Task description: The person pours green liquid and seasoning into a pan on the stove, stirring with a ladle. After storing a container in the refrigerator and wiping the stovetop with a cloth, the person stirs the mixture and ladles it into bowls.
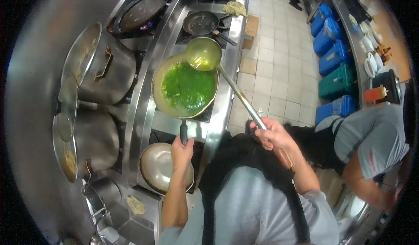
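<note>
My left hand [182,151] is closed round the black handle of a wide pan [158,97] on the stove. Bright green liquid with chopped greens [187,85] covers the pan's bottom. In my right hand [275,135] is the long metal handle of a ladle [203,54]. The ladle's bowl hangs over the far right rim of the pan, with some yellowish liquid showing in it. Below my left hand, a second light-coloured pan [163,166] rests on the near burner.
Large stockpots [115,66] with tilted lids stand left. A small black frying pan [200,23] and a crumpled cloth [235,8] lie beyond. A co-worker [371,136] bends at the right, near blue bins [336,107] and a counter with bottles [376,94].
</note>
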Motion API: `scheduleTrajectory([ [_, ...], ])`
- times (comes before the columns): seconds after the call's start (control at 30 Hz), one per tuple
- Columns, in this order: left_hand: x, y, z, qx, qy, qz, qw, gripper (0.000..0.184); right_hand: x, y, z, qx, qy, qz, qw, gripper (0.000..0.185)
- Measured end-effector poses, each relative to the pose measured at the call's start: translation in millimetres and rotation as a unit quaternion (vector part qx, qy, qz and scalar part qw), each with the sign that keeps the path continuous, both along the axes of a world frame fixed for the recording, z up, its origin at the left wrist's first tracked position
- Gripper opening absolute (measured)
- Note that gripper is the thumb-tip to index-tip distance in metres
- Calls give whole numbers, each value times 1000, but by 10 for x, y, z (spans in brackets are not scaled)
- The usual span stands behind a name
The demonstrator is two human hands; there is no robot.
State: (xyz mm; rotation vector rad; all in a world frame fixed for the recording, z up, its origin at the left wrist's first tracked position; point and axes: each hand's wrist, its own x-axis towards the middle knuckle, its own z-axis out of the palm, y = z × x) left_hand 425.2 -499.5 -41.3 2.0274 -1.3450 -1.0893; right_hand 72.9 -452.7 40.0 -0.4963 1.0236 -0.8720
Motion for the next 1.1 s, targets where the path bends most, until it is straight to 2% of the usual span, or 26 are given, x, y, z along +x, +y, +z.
scheduleTrajectory([
  [0.27, -13, -12, 461, -2, -1, -85, 996, 28, -109, 0, 121, -23, -29, -22, 999, 25],
  [0.33, -95, -74, 452, -1, 27, -86, 996, 27, -184, 70, 159, -13, -32, -71, 997, 24],
  [0.4, -278, -144, 661, 22, 88, -86, 992, 22, -256, 70, 184, -22, -82, -57, 995, 24],
  [0.53, -529, -418, 525, -6, 46, -166, 985, 18, -493, 122, 235, -33, -88, -107, 990, 23],
  [0.63, -995, -583, 722, 11, 98, -199, 975, 17, -773, 200, 261, -89, -18, -107, 990, 24],
  [0.73, -1522, -766, 717, 27, 101, -229, 968, 16, -1167, 303, 250, -95, 51, -116, 987, 26],
  [0.77, -1684, -834, 638, 0, 115, -250, 961, 17, -1326, 348, 216, -106, 86, -115, 984, 28],
  [0.9, -2553, -987, 722, 22, 52, -296, 954, 17, -1976, 474, 297, -76, 145, -135, 977, 31],
  [0.93, -2826, -983, 823, 49, 72, -283, 955, 16, -2161, 500, 365, -80, 145, -136, 977, 31],
  [1.03, -3471, -1089, 820, 82, 117, -264, 954, 15, -2792, 572, 568, -63, 269, -132, 952, 29],
  [1.1, -3893, -1137, 905, 70, 60, -294, 951, 15, -3218, 589, 559, -66, 277, -134, 949, 29],
])
